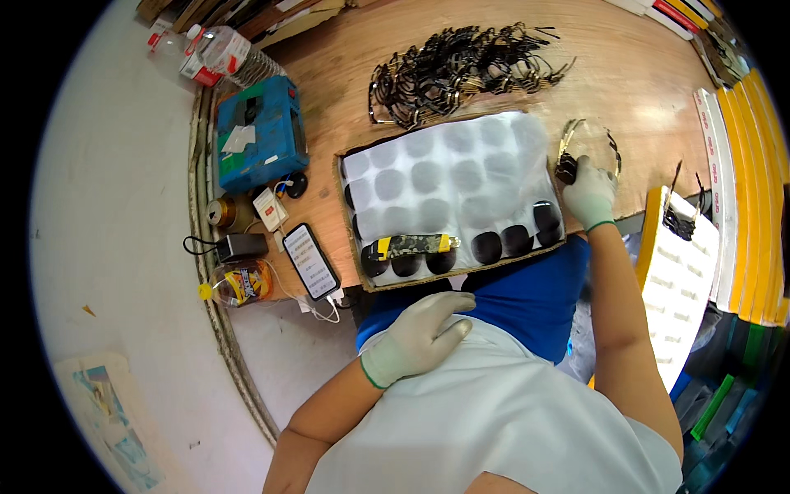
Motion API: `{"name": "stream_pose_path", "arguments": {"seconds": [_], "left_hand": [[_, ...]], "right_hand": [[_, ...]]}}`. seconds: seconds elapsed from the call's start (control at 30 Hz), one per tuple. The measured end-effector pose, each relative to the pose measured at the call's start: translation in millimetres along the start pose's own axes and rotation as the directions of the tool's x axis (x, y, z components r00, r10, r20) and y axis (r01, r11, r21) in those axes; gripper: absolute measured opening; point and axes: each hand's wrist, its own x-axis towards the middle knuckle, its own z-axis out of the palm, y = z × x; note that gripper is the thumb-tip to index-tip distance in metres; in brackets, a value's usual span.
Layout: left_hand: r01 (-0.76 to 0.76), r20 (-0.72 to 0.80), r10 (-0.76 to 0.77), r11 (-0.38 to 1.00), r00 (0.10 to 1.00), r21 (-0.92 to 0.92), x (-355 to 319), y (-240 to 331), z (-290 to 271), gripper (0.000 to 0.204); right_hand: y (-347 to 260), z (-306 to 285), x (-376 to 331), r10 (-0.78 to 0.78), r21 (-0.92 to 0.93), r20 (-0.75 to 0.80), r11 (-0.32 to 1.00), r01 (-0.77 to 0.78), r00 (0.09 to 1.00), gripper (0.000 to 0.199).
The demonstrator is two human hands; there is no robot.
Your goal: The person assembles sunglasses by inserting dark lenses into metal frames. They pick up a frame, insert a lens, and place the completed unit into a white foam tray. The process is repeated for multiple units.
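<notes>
My right hand (591, 194), in a pale glove with a green cuff, is closed at the lower part of a pair of dark and gold glasses (567, 168) on the table's right side. Its thin temples point away from me; the fingers hide part of the frame. My left hand (421, 336), gloved alike, rests by my lap with thumb and fingers apart and holds nothing. Between the hands and the table lies a shallow cardboard box (367, 285) of dark round lenses (487, 247) under white tissue (428, 174). A yellow-and-camouflage cutter knife (411, 245) lies on the front lenses.
Behind the box a heap of glasses frames (461, 74) is piled. At the left stand a blue toolbox (259, 136), bottles (239, 58), a phone (311, 261) with a cable and a drink bottle (243, 283). A white slotted tray (679, 272) and yellow boxes (753, 198) stand at the right.
</notes>
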Motion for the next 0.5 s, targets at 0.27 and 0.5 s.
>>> {"name": "stream_pose_path", "arguments": {"seconds": [0.27,0.5], "left_hand": [[0.109,0.016,-0.109,0.994,0.994,-0.022,5,3,17,0.037],[0.126,0.176,-0.125,0.992,0.976,0.005,53,25,66,0.043]], "right_hand": [[40,-7,-35,-0.071,0.214,-0.299,0.967,0.140,0.952,0.029],[223,-17,-94,0.015,0.194,-0.611,0.972,0.132,0.792,0.028]]}}
